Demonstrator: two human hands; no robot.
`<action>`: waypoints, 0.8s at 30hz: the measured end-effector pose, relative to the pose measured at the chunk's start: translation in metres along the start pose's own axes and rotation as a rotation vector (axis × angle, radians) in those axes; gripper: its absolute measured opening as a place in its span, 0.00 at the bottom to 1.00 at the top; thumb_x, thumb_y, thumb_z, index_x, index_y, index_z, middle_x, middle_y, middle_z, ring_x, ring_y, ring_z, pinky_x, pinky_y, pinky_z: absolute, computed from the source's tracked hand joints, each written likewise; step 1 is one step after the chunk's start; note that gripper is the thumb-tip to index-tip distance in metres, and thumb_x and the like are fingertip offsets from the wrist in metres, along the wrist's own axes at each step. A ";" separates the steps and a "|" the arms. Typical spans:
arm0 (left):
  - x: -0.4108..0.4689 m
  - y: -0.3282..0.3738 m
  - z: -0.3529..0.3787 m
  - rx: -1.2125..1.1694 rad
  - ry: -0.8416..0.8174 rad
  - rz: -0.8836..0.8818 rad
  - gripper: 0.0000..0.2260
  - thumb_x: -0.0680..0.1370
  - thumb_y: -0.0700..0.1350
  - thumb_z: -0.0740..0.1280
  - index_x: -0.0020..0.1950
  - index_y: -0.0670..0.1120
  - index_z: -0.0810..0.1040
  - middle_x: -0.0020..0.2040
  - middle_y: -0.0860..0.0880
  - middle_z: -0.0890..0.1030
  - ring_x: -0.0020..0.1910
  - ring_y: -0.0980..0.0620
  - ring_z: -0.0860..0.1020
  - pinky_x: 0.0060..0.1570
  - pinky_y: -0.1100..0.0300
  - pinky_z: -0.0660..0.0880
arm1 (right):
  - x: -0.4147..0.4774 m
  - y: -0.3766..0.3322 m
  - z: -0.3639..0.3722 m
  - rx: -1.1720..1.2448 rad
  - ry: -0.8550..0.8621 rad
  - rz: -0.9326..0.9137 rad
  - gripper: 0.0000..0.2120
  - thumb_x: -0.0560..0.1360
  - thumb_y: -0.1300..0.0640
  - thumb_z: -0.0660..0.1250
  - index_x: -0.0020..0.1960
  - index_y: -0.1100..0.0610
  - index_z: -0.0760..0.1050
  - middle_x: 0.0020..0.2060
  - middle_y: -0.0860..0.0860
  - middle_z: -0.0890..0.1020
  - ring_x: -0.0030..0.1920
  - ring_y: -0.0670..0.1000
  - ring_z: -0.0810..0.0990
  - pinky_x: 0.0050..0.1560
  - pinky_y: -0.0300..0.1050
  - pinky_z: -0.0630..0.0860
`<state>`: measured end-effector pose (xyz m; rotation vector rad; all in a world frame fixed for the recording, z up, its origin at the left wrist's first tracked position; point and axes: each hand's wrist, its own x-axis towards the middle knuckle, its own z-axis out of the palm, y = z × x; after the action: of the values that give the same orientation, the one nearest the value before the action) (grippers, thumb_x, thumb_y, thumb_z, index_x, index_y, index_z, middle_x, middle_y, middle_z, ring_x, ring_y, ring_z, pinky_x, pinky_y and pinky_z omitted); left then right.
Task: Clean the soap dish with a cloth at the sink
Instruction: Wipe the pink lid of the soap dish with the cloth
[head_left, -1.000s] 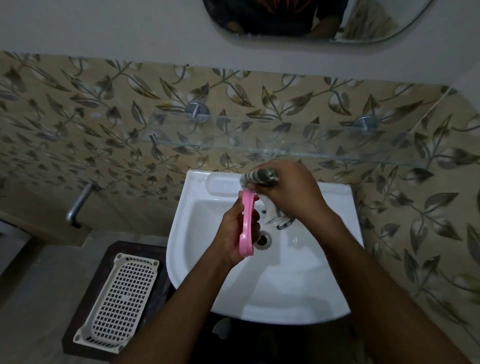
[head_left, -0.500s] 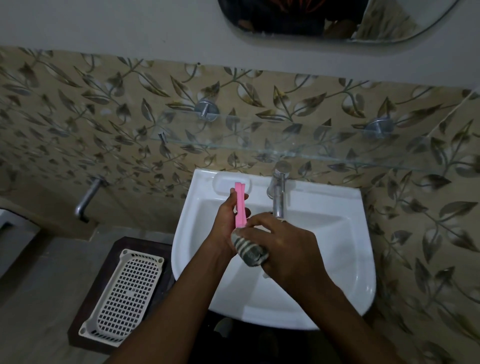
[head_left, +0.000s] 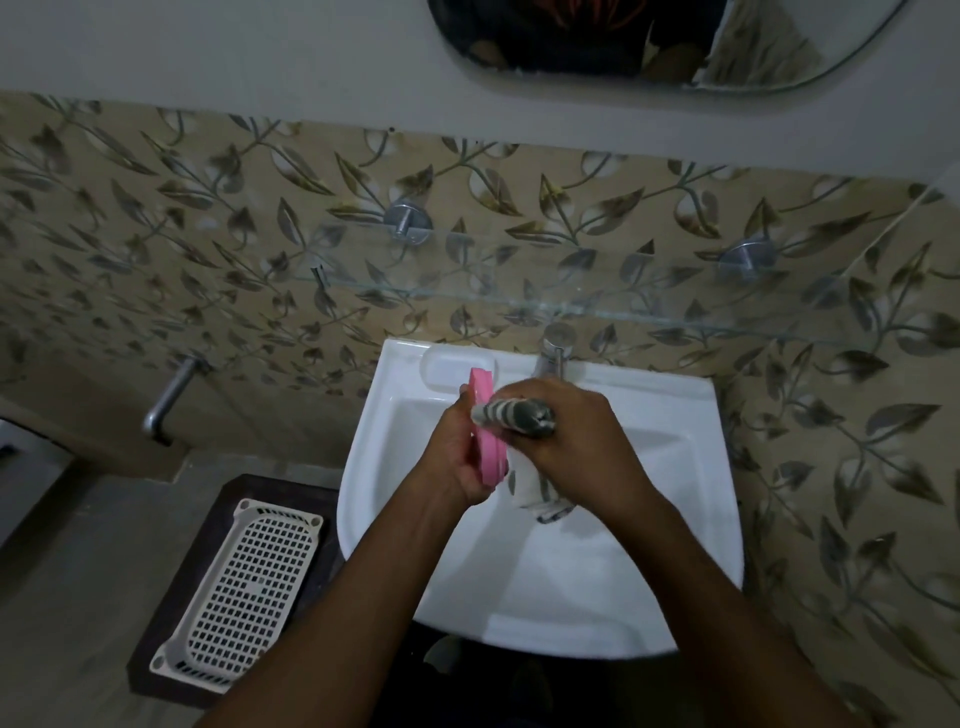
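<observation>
1. Two hands meet over the white sink (head_left: 571, 597) — the left hand (head_left: 454, 452) grips the pink soap dish (head_left: 489, 447) on edge.
2. Right hand (head_left: 587, 441) clutches the striped cloth (head_left: 511, 415) against it.
3. Tap (head_left: 555, 348) stands just beyond, partly hidden — white basket (head_left: 244, 587) lies near left.

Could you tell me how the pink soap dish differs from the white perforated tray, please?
The pink plastic soap dish is held on edge over the white sink by the left hand; the white perforated plastic tray lies flat on a dark stand beside it. The right hand presses a striped cloth to the dish; the tray is untouched. The tray looks larger than the dish. Both are oblong.
</observation>
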<state>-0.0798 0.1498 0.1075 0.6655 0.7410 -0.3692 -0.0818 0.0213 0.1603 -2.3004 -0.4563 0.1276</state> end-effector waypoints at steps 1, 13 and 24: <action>-0.001 0.000 -0.001 -0.012 0.035 -0.036 0.27 0.77 0.63 0.63 0.55 0.38 0.77 0.33 0.39 0.83 0.29 0.44 0.83 0.27 0.56 0.80 | -0.005 0.002 0.002 0.077 -0.003 0.030 0.09 0.73 0.43 0.72 0.50 0.44 0.81 0.46 0.39 0.83 0.47 0.40 0.81 0.52 0.37 0.75; -0.002 -0.007 0.003 0.044 -0.089 -0.044 0.11 0.71 0.44 0.71 0.46 0.36 0.84 0.50 0.38 0.80 0.47 0.44 0.79 0.56 0.52 0.77 | -0.001 0.011 -0.018 0.904 -0.031 0.480 0.13 0.70 0.55 0.77 0.52 0.58 0.83 0.45 0.57 0.87 0.47 0.57 0.86 0.55 0.56 0.81; -0.004 -0.002 0.004 -0.115 0.155 -0.161 0.09 0.78 0.37 0.60 0.43 0.34 0.77 0.33 0.43 0.75 0.23 0.51 0.76 0.22 0.66 0.75 | 0.003 0.015 -0.025 0.503 0.130 0.285 0.16 0.67 0.46 0.77 0.52 0.50 0.84 0.45 0.46 0.87 0.48 0.45 0.84 0.54 0.47 0.80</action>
<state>-0.0819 0.1461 0.1117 0.5314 0.9592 -0.4220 -0.0686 -0.0041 0.1675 -1.8492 -0.0175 0.2061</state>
